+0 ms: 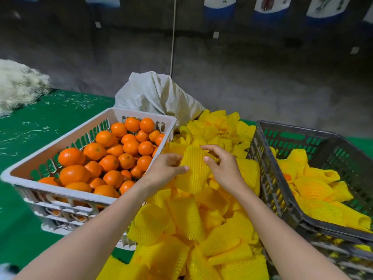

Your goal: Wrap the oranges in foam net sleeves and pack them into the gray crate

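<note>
**Desk:** How do the arms stand?

**Photographer:** Two bare forearms reach forward from the lower edge and converge over a heap of yellow foam net sleeves (pixel 187 223). The left hand (pixel 167 168) and right hand (pixel 221 165) meet on one sleeve (pixel 194 174), held just above the heap.

**Desk:** And each grip?

**Photographer:** In the left grip the thumb lies across the front of the sleeve's left edge, with the fingers curled at that edge. In the right grip the thumb and forefinger pinch the sleeve's upper right part. Whether fruit sits inside that sleeve cannot be told.

**Desk:** Any writing?

**Photographer:** Posters (pixel 270 5) line the top of the far wall, but they are cropped and too blurred to read.

**Desk:** Where is the fruit?

**Photographer:** Bare oranges (pixel 110 162) fill a white crate (pixel 60 191) just left of the left hand, on the green desk (pixel 40 126). The gray crate (pixel 292 211) stands against the right side of the heap, near the right hand, with sleeved oranges (pixel 312 188) lying inside. A white sack (pixel 157 93) sits behind the heap, and pale fibres (pixel 18 83) are piled at far left
</note>
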Action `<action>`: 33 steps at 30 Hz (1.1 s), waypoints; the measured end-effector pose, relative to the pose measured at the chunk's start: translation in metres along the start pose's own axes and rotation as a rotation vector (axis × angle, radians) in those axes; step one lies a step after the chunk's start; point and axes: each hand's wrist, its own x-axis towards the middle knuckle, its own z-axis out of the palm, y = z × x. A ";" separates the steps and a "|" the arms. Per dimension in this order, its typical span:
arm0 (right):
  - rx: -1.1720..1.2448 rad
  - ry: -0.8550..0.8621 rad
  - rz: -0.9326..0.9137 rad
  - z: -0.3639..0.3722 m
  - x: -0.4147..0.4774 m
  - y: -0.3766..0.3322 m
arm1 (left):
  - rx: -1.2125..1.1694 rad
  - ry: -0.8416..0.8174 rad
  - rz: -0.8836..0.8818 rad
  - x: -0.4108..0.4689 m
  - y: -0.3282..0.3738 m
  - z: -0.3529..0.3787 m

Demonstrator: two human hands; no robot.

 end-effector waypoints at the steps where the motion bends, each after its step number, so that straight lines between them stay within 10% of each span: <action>1: 0.013 -0.010 -0.014 -0.001 -0.001 -0.002 | -0.036 0.004 -0.006 0.000 0.000 0.000; 8: -0.202 0.181 -0.299 0.015 -0.004 -0.015 | -0.177 0.159 -0.066 0.004 -0.005 0.007; 14: 0.107 0.114 -0.100 0.034 0.020 -0.037 | 0.055 0.134 0.295 0.000 0.011 -0.023; 20: 0.297 0.252 0.025 0.088 0.043 -0.062 | -0.395 0.053 0.124 0.015 0.003 -0.120; 26: 0.217 -0.057 0.001 0.172 0.036 -0.076 | 0.109 0.372 -0.032 0.038 -0.044 -0.175; 33: 0.022 -0.211 0.002 0.185 0.037 -0.063 | 1.035 -0.491 -0.513 0.043 -0.060 -0.175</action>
